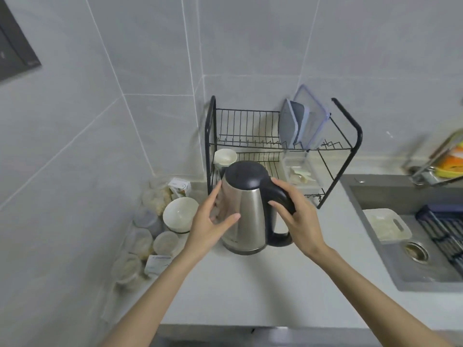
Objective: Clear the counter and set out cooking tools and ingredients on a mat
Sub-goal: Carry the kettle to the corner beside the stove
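Jars [142, 244] and a bowl [180, 214] crowded the desk [250, 291] at nine o'clock, so clearing looked barely begun. Left grip [210, 226] pressed straight-fingered against the kettle [250, 209] at desk centre, and right grip [298, 221] clamped its handle at three o'clock. No mat in sight.

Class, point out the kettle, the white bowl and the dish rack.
kettle [250, 216], head view, steel body.
white bowl [180, 216], head view, inner wall.
dish rack [359, 137], head view, right frame bar.
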A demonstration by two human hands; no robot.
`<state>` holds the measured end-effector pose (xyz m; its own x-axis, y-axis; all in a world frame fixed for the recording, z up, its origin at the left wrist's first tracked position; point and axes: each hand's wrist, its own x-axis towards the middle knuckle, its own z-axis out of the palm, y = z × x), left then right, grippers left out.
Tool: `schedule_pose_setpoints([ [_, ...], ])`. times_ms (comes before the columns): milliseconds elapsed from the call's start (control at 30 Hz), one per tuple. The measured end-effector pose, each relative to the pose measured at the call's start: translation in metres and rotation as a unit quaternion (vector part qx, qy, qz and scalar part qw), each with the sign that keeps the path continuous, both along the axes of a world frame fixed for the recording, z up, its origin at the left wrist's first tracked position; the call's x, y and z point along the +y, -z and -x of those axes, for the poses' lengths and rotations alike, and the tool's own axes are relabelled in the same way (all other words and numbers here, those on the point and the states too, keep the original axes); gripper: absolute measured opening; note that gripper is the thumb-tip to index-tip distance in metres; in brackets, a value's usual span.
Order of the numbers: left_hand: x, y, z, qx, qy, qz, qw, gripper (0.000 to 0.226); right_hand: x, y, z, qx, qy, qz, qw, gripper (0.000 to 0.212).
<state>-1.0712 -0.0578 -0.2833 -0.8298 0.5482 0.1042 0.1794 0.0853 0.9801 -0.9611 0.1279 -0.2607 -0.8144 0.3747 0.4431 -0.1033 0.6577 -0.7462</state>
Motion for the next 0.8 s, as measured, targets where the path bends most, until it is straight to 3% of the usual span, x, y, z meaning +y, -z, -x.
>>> schedule_pose_setpoints([
  [267, 0.035, -0.028, -0.025, 0.027, 0.112, -0.035, 0.993, 0.079, -0.002, -0.026, -0.067, 0.050, 0.112, 0.023, 0.992, 0.046],
  [467, 0.094, -0.042, -0.062, 0.053, 0.215, -0.035, 0.975, 0.079, 0.018, -0.045, -0.139, 0.070, 0.222, -0.009, 0.973, 0.044],
  [800, 0.207, -0.068, -0.191, 0.100, 0.387, -0.053, 0.915, 0.079, 0.052, -0.064, -0.299, 0.098, 0.387, -0.009, 0.917, 0.044],
])
